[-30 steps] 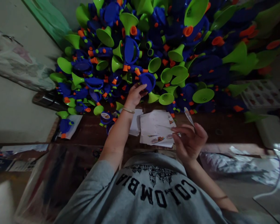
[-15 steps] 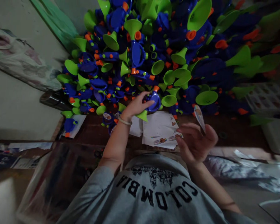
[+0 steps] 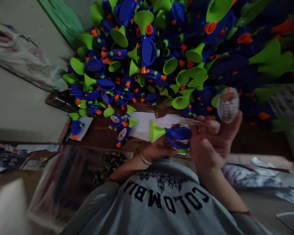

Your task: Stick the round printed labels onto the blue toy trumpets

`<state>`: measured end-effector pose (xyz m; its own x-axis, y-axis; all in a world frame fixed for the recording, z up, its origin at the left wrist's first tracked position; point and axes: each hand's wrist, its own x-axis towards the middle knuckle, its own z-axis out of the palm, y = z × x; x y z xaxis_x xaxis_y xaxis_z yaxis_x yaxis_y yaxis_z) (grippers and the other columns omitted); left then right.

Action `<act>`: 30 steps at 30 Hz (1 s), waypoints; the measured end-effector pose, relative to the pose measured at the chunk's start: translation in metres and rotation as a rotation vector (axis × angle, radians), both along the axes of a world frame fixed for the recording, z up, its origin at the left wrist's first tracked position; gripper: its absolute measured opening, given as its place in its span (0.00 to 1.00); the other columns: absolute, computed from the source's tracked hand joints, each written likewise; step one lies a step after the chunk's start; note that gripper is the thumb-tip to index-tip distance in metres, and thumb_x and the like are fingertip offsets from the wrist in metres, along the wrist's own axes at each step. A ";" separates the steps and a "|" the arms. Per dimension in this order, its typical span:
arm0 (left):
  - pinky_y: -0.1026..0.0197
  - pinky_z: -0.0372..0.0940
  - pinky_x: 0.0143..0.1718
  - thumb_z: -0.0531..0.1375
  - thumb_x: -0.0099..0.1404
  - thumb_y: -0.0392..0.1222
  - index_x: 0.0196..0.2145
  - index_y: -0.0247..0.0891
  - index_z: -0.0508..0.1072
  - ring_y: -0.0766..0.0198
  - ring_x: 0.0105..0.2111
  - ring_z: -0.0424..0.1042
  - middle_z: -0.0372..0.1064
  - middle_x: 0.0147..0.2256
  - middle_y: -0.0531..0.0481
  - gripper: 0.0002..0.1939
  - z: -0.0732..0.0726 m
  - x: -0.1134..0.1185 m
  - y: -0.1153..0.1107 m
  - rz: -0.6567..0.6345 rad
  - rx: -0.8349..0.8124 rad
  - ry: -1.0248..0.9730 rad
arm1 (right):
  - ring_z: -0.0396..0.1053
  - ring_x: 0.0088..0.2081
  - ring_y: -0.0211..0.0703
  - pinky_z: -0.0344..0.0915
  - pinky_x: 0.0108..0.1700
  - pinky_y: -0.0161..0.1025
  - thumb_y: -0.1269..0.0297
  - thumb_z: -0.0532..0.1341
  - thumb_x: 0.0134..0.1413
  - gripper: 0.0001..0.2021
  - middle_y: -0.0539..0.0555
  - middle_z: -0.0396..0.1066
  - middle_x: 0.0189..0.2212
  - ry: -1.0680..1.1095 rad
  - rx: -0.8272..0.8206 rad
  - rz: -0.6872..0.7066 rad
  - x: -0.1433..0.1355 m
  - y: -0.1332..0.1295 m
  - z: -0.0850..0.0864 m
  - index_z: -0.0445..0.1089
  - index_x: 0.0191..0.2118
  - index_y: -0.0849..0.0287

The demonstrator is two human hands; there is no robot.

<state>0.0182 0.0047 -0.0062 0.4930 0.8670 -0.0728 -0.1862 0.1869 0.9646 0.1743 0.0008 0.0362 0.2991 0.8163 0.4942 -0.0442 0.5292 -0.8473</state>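
My left hand [image 3: 161, 147] is closed round a blue toy trumpet [image 3: 178, 132] with a lime-green bell. It lies sideways low over the table, bell to the left. Beside its right end is my right hand [image 3: 210, 140], fingers spread. An oval printed sticker [image 3: 228, 105] clings to one raised fingertip. Another sticker [image 3: 189, 121], nearly edge-on, is at the other fingers, above the trumpet. White sticker sheets [image 3: 143, 125] lie behind, partly hidden by the trumpet. Left of them, several toy trumpets [image 3: 122, 134] bear oval stickers.
A large heap of blue, green and orange toy trumpets [image 3: 147, 50] fills the back of the brown table [image 3: 100, 130]. At the left a single trumpet [image 3: 75, 127] rests on white paper, near a dark cylinder [image 3: 60, 101]. A clear plastic-lined container [image 3: 44, 195] stands below the table edge.
My left hand has brought the trumpet from the heap's edge towards my body and turned its bell left. My right hand has moved slightly right, its raised sticker now facing me.
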 end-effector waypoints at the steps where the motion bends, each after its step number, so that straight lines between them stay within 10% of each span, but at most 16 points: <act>1: 0.37 0.73 0.64 0.72 0.52 0.74 0.58 0.48 0.76 0.37 0.61 0.77 0.78 0.59 0.37 0.43 -0.002 0.001 -0.002 0.007 -0.024 -0.041 | 0.77 0.54 0.59 0.76 0.59 0.64 0.46 0.65 0.62 0.38 0.55 0.74 0.41 -0.012 0.003 0.010 -0.002 0.002 -0.001 0.53 0.75 0.26; 8: 0.39 0.64 0.72 0.78 0.57 0.54 0.62 0.50 0.67 0.45 0.69 0.70 0.70 0.67 0.42 0.40 -0.006 -0.006 0.004 0.174 -0.074 -0.270 | 0.72 0.31 0.42 0.81 0.43 0.47 0.55 0.72 0.60 0.34 0.46 0.72 0.32 0.132 -0.025 0.162 -0.007 0.009 -0.007 0.65 0.70 0.30; 13: 0.39 0.63 0.73 0.76 0.60 0.52 0.66 0.50 0.65 0.46 0.69 0.69 0.71 0.67 0.45 0.41 0.001 -0.009 0.002 0.288 0.035 -0.273 | 0.74 0.31 0.33 0.78 0.38 0.31 0.67 0.77 0.53 0.34 0.42 0.78 0.33 0.212 0.021 0.040 -0.008 0.008 -0.003 0.72 0.63 0.35; 30: 0.40 0.62 0.74 0.77 0.59 0.46 0.66 0.46 0.63 0.44 0.70 0.69 0.67 0.70 0.37 0.43 0.039 -0.006 -0.003 0.239 0.116 -0.217 | 0.77 0.36 0.35 0.78 0.38 0.31 0.69 0.76 0.54 0.36 0.43 0.78 0.35 0.108 -0.101 0.020 -0.010 0.002 -0.005 0.68 0.65 0.37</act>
